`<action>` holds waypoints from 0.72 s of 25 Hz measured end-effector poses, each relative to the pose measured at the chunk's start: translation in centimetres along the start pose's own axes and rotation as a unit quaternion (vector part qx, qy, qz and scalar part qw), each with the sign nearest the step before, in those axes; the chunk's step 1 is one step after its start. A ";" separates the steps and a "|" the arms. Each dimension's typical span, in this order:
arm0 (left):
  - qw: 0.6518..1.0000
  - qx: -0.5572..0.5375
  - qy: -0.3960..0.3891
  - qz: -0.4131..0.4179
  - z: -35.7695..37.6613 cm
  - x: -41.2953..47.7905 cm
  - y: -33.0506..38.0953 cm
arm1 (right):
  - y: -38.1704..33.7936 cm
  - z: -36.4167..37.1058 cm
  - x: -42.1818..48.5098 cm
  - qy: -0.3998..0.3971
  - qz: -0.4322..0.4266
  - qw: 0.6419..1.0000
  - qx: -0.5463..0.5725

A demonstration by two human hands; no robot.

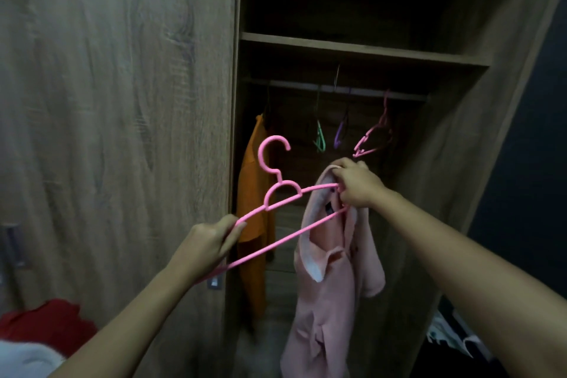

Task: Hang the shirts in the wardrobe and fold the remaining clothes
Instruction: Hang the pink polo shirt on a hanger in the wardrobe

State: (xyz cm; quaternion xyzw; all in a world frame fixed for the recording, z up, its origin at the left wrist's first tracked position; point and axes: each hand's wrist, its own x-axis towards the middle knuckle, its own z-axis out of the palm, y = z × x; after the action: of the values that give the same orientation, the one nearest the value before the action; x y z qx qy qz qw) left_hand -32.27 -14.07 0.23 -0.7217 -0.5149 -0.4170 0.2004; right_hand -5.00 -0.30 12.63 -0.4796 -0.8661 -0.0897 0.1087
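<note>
Holding a pink hanger (283,183) out in front of the wardrobe rail (306,85), lower than the rail. Gripping its low end with the left hand (208,242), fingers curled tight round the thin bars. Pinching its high end with the right hand (357,184), together with the collar of a pink shirt (331,285). With the hook pointing up and tilted, not on the rail. Pink shirt dangling straight down from that right hand, far below the rail, collar open, one short sleeve sticking out to the side. Hard to tell if the hanger's high end is inside the neck hole.

Hanging from the rail's left end: an orange shirt (253,209). Hanging from the rail's middle: a green hanger (319,139) and a purple hanger (339,135), both bare. Nearer the rail's right end: a second pink hanger (372,138), bare too. Just above the rail: a wooden shelf (352,47). Far below the rail and off to the left: a red cloth (46,322) and a white cloth (24,356) in a heap.
</note>
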 end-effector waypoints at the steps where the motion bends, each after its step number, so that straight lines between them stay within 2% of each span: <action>1: 1.000 0.004 0.008 0.002 0.8 0.2 0.5 | -1.6 -0.3 -0.2 -0.002 -0.044 0.999 0.000; 5: 0.999 -0.031 0.019 -0.028 2.3 0.2 1.7 | -5.1 -1.5 -1.3 0.030 -0.153 0.987 -0.026; 8: 0.998 -0.019 0.064 -0.003 1.7 0.4 2.1 | -4.1 -1.3 -2.4 0.127 -0.201 0.970 -0.051; 10: 0.995 0.051 0.079 -0.021 1.3 0.9 2.3 | -4.1 -1.2 -2.6 0.194 -0.196 0.958 -0.080; 12: 0.978 0.122 0.133 -0.108 1.6 1.0 3.5 | -4.7 -1.3 -2.3 0.234 -0.194 0.948 -0.090; 14: 0.968 0.134 0.182 -0.112 3.3 -0.6 5.8 | -4.8 -1.9 -2.1 0.267 -0.186 0.943 -0.072; 15: 0.973 0.134 0.168 -0.090 4.6 -1.7 7.1 | -4.8 -2.3 -2.0 0.287 -0.174 0.941 -0.051; 16: 0.980 0.135 0.111 -0.095 6.0 -2.8 8.2 | -4.6 -2.8 -2.0 0.307 -0.164 0.937 -0.029; 17: 0.982 0.119 0.021 -0.147 7.2 -3.4 8.9 | -4.4 -3.4 -2.1 0.318 -0.160 0.934 -0.009; 18: 0.968 0.075 -0.060 -0.232 7.7 -3.3 8.9 | -4.2 -4.0 -2.3 0.317 -0.165 0.934 0.012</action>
State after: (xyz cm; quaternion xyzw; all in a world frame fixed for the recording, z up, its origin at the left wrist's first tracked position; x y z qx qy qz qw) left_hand -21.50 -13.90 -5.59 -0.5891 -0.7091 -0.3682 0.1207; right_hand -7.02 -5.37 15.61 -0.2753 -0.8547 -0.2432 0.3668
